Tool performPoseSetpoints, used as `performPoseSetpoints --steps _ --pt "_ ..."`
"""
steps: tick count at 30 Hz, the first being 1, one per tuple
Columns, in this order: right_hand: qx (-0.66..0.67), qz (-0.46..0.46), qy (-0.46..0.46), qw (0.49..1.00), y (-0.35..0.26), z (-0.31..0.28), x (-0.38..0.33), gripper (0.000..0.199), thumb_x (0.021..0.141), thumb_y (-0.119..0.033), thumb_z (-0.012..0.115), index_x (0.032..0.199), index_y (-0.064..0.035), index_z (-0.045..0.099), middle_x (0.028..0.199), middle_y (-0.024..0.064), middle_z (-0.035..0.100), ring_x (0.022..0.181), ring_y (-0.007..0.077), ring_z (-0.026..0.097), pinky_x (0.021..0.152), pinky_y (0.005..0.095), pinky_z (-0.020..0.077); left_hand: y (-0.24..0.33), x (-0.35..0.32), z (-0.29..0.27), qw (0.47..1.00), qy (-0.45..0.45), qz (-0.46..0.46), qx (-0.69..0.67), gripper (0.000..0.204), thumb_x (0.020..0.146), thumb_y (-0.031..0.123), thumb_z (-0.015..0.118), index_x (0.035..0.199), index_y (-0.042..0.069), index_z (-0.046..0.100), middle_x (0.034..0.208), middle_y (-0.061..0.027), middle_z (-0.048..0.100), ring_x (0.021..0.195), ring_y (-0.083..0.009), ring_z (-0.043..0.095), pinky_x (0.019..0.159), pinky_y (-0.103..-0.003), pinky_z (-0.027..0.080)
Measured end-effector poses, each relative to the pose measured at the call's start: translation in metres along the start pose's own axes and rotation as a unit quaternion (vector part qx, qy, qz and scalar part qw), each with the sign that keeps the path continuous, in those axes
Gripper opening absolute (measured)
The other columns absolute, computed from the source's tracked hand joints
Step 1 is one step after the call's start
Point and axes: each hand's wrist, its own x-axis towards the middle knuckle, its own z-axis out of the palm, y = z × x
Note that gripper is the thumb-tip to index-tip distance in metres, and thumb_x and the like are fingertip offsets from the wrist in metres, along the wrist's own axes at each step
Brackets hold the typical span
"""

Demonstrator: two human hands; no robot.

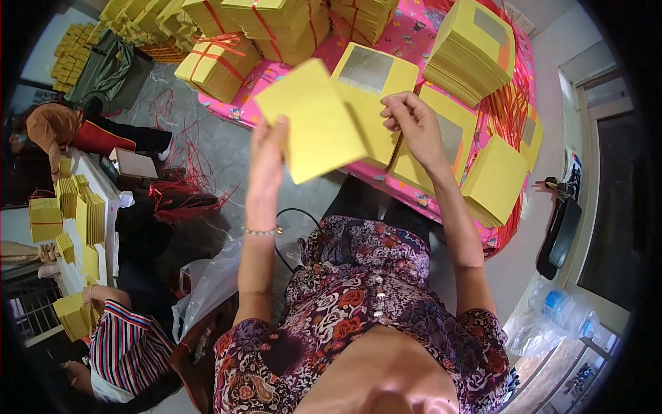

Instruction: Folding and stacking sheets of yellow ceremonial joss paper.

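My left hand [268, 146] grips a thin, plain yellow piece of paper [314, 121] by its left edge, thumb on top; whether it is one sheet or several I cannot tell. To the right, my right hand [416, 126] is raised with its fingers curled and the thumb against the index finger; anything between them is too small to see. Beneath and beyond the hands, stacks of yellow paper with grey rectangles [367, 67] lie on a pink patterned table [238, 103]. A plain yellow stack [495, 178] sits beside my right forearm.
A tall paper stack [471, 52] and red strings [514, 110] are at the table's right. Bundles tied with red string [219, 65] stand at the back. Two people are at left, one in a striped shirt [127, 345], beside a white table [110, 228] holding yellow paper.
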Motion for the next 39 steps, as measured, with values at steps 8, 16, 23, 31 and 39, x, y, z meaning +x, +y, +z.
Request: performPoseSetpoints --steps 8,16,23,31,39 --pt "-0.330 -0.047 -0.017 0.943 0.001 -0.004 -0.029 0.027 0.086 -0.021 0.063 0.102 0.0008 0.059 0.097 0.0113 0.063 0.086 0.0230 0.063 0.076 0.0332 0.0503 -0.015 0.044 -0.090 0.991 0.121 0.038 -0.040 0.032 0.097 0.008 0.045 0.127 -0.002 0.044 0.120 -0.0130 0.057 0.103 -0.0224 0.062 0.086 -0.033 0.053" --pt "-0.542 -0.195 -0.085 0.813 0.015 0.002 -0.044 0.062 0.081 -0.042 0.065 0.127 -0.0043 0.049 0.134 0.0175 0.047 0.129 0.0355 0.038 0.106 0.0516 0.0297 -0.062 0.075 -0.097 0.981 0.196 -0.004 -0.011 0.033 0.094 0.010 0.052 0.126 0.003 0.046 0.112 -0.0099 0.060 0.092 -0.0186 0.063 0.075 -0.030 0.055" --pt "-0.574 -0.170 -0.106 0.794 0.020 0.000 -0.045 0.061 0.085 -0.045 0.059 0.130 -0.0059 0.047 0.138 0.0145 0.044 0.133 0.0337 0.034 0.109 0.0521 0.0252 -0.079 0.088 -0.093 0.986 0.155 0.019 0.065 0.032 0.093 0.012 0.056 0.122 0.002 0.046 0.105 -0.0093 0.061 0.088 -0.0159 0.063 0.066 -0.029 0.053" --pt "-0.563 -0.171 -0.103 0.802 0.019 0.002 -0.046 0.060 0.085 -0.043 0.060 0.130 -0.0055 0.047 0.138 0.0161 0.043 0.133 0.0347 0.034 0.108 0.0512 0.0267 -0.089 0.085 -0.112 0.950 0.193 0.096 0.228 0.047 0.091 0.022 0.060 0.128 0.000 0.042 0.107 -0.0086 0.055 0.089 -0.0164 0.060 0.063 -0.030 0.051" --pt "-0.411 -0.110 0.035 0.904 0.029 0.002 -0.049 0.072 0.088 -0.032 0.060 0.140 0.0052 0.026 0.144 0.0262 0.027 0.135 0.0406 0.026 0.111 0.0453 0.0237 -0.044 0.047 -0.020 0.911 0.024 0.166 0.376 0.047 0.093 0.026 0.055 0.130 -0.002 0.046 0.122 -0.0178 0.049 0.109 -0.0240 0.053 0.083 -0.034 0.047"
